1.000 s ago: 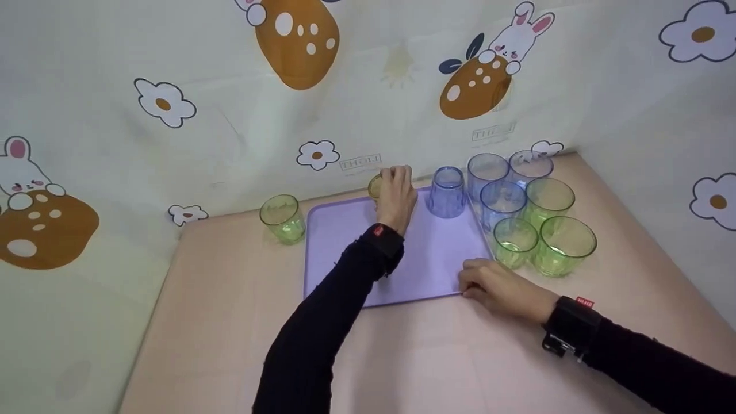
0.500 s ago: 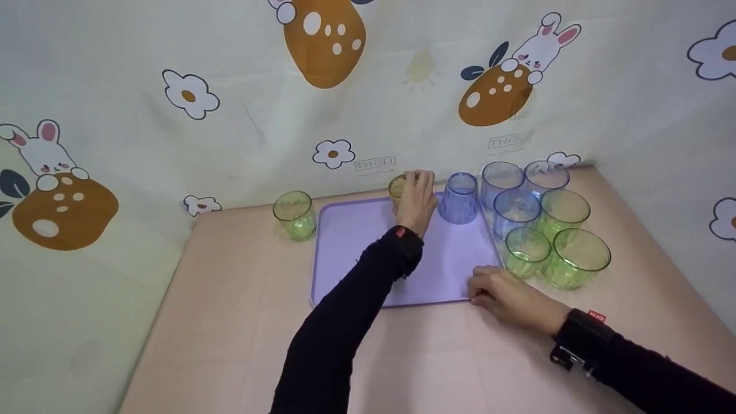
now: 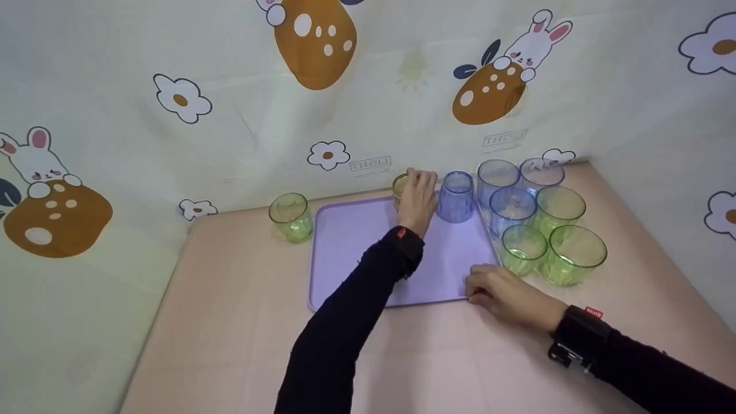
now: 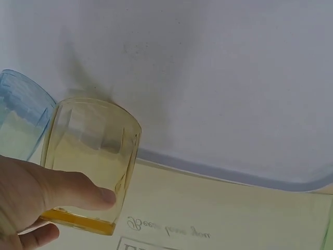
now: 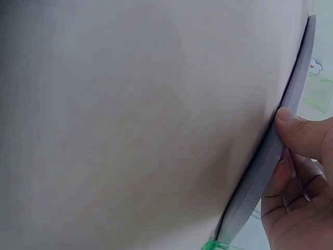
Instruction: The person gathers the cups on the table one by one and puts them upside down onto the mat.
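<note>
My left hand (image 3: 418,201) holds a yellow glass (image 4: 88,140) upside down near the back edge of a purple tray (image 3: 351,253). In the left wrist view the thumb lies along the glass's side, close to its thick base; the other fingers are mostly hidden. Right beside it on the tray stands a blue glass (image 3: 456,201), also inverted. At the tray's near right corner, my right hand (image 3: 512,296) grips the rim, with the thumb (image 5: 296,130) on one side and the fingers curled on the other.
Upright blue glasses (image 3: 512,210) and green glasses (image 3: 569,259) stand clustered along the tray's right side. One more green glass (image 3: 292,218) is upright just left of the tray. A patterned cloth wall (image 3: 259,149) rises behind the table (image 3: 230,322).
The head view has shifted slightly. The left hand stays on the yellow glass, which has edged right, closer to the inverted blue one. The right hand keeps its grip on the tray corner.
</note>
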A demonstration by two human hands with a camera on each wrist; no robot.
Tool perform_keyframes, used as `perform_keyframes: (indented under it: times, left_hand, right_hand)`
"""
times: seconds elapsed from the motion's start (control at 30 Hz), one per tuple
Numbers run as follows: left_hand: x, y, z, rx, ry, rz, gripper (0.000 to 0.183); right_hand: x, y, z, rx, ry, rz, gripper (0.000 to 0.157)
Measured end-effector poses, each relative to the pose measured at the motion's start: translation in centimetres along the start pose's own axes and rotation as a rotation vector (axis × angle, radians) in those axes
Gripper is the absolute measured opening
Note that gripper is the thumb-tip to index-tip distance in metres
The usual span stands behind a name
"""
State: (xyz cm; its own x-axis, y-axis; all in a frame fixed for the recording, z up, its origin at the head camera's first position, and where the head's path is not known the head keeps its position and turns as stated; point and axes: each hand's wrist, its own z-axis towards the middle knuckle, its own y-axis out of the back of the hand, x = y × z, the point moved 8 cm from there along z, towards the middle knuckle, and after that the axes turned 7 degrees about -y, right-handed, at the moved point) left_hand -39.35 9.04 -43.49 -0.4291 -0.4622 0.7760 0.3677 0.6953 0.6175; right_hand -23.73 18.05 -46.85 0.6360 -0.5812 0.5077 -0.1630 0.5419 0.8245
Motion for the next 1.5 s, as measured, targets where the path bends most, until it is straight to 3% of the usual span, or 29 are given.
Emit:
perform_keyframes:
  times: [0.07, 0.27, 0.33, 0.6, 0.8, 0.87, 1.07, 1.27, 1.43, 1.5]
  left_hand:
    - [-0.1, -0.1, -0.1, -0.011, -0.009, -0.030, 0.064]
    - [-0.8, -0.2, -0.2, -0.061, -0.026, -0.112, 0.031]
    - [-0.9, -0.1, -0.2, -0.082, -0.028, -0.135, 0.030]
    - [0.0, -0.6, -1.2, -0.097, -0.012, -0.173, 0.052]
    - [2.1, -1.5, -3.7, -0.135, 0.022, -0.276, 0.083]
    - [3.0, -1.9, -4.7, -0.190, 0.062, -0.360, 0.091]
    - [5.8, -3.4, -8.2, -0.448, 0.202, -0.691, 0.082]
    - [9.1, -7.8, -12.1, -0.613, 0.432, -0.999, 0.088]
    - [12.3, -11.9, -15.8, -0.779, 0.653, -1.116, 0.095]
    - [13.2, -13.5, -17.1, -0.812, 0.726, -1.141, 0.100]
  right_hand:
    - [0.0, -0.1, 0.1, 0.005, -0.006, 0.003, 0.026]
    - [0.0, -0.3, 0.2, 0.013, -0.011, 0.002, 0.025]
    - [0.1, -0.2, 0.2, 0.009, -0.004, -0.001, 0.025]
    - [0.0, -0.2, 0.2, 0.015, -0.011, -0.001, 0.024]
    - [-0.1, -0.1, 0.1, 0.011, -0.011, -0.007, 0.025]
    - [-0.2, -0.1, 0.0, 0.010, -0.007, -0.011, 0.026]
    - [-0.3, -0.1, -0.1, 0.007, -0.012, -0.008, 0.026]
    - [-0.3, -0.2, -0.1, 0.006, -0.014, 0.007, 0.026]
    - [-0.4, -0.2, -0.1, 0.009, -0.014, 0.008, 0.026]
    - [-0.3, -0.2, -0.1, 0.009, -0.010, 0.007, 0.026]
